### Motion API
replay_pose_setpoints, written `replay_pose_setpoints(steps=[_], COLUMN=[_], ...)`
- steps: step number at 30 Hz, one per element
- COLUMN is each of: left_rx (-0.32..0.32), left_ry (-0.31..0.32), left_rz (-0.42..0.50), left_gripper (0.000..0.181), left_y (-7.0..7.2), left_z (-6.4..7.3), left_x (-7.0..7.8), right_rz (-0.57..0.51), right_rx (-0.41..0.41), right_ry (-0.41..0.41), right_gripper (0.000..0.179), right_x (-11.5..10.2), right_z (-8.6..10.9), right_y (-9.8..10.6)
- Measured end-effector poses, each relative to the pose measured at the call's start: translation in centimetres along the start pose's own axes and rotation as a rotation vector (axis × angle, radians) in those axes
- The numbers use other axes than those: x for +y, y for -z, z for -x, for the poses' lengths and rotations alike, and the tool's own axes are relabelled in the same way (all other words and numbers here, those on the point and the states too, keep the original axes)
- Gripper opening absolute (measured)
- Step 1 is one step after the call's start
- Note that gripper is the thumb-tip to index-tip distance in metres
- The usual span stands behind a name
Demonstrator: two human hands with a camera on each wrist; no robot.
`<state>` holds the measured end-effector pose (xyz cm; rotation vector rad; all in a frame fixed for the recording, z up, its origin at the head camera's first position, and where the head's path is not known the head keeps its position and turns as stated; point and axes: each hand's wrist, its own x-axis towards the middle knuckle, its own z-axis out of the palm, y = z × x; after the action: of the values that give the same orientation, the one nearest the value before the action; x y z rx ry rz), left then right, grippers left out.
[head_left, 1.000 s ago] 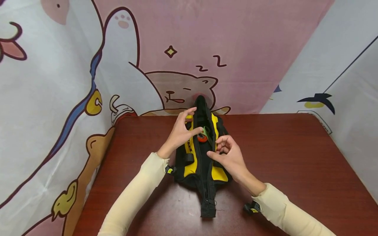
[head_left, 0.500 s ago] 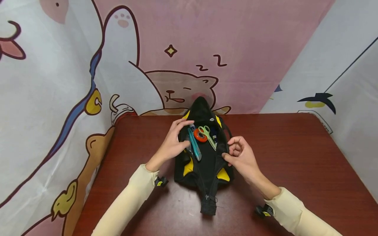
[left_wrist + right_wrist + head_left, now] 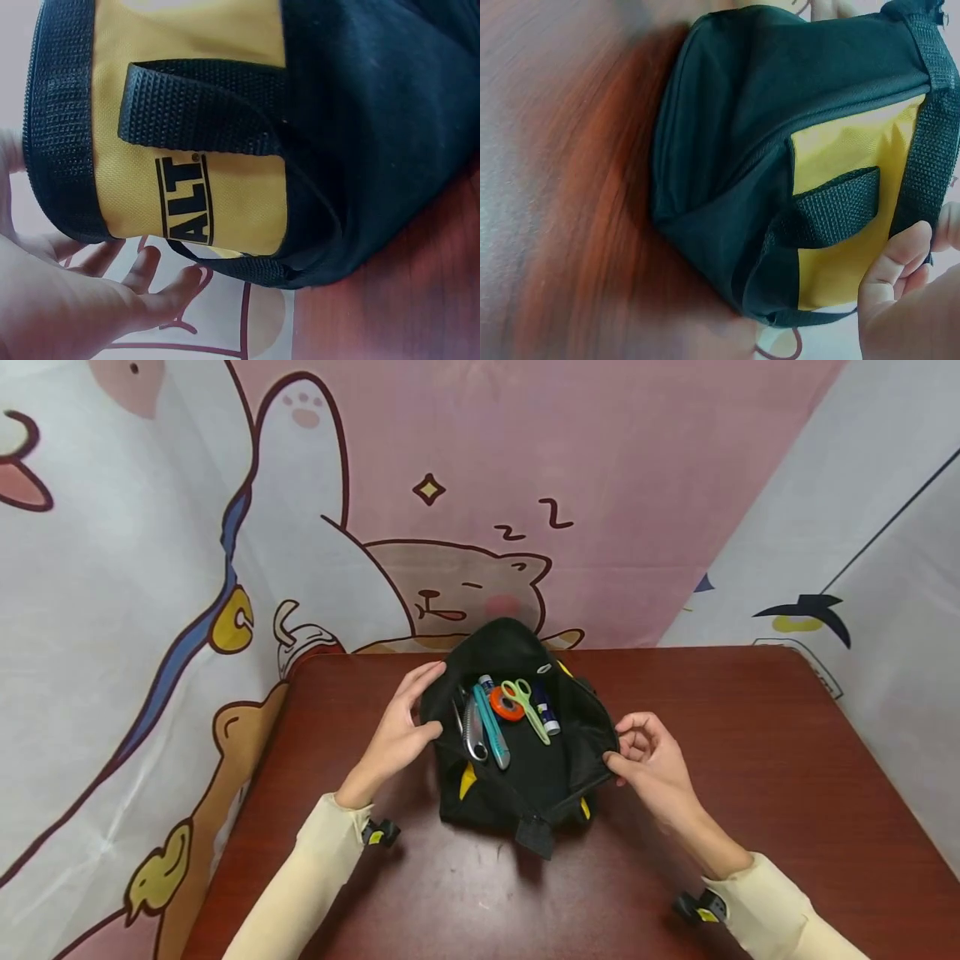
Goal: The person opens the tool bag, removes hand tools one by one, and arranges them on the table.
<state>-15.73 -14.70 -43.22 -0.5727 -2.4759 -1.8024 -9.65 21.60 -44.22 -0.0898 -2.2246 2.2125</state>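
Observation:
A black and yellow tool bag (image 3: 502,647) stands on the table with its mouth spread wide. My left hand (image 3: 397,727) holds the left rim between thumb and fingers. On the opposite side, my right hand (image 3: 652,768) pinches the right rim. Inside the bag lie a teal utility knife (image 3: 491,727), light green scissors (image 3: 536,718), an orange roll-like item (image 3: 497,708), a blue and white tube (image 3: 550,718) and a grey metal tool (image 3: 472,731). Yellow side panels with black webbing loops (image 3: 195,105) show in both wrist views; the left one bears the letters "ALT".
The bag sits near the back of a reddish-brown table (image 3: 750,760). Behind it hangs a cartoon-printed cloth (image 3: 622,527), which also runs along the left and right sides. A black end tab (image 3: 535,837) hangs at the bag's front.
My hands have moved apart, left hand leftward and right hand rightward, pulling the bag's narrow mouth wide. More of the contents now shows. The front tab has drawn back from the front edge.

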Motion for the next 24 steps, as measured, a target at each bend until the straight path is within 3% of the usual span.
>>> replay_pose_setpoints(steps=[9,17,24], left_rx=[0.035,-0.005,-0.043], left_ry=[-0.002,-0.04,-0.084], left_rz=[0.026,0.024,0.018], left_gripper=[0.085,0.087,0.089], left_y=[0.6,0.0,-0.3], left_z=[0.7,0.9,1.1], left_x=[-0.5,-0.7,-0.9], right_rz=[-0.018,-0.05,0.004], right_rx=[0.032,-0.014,-0.022], right_ry=[-0.001,0.044,0.103], right_gripper=[0.04,0.042,0.045], right_x=[0.4,0.1,-0.3], right_z=[0.1,0.1,-0.1], right_y=[0.9,0.0,-0.6])
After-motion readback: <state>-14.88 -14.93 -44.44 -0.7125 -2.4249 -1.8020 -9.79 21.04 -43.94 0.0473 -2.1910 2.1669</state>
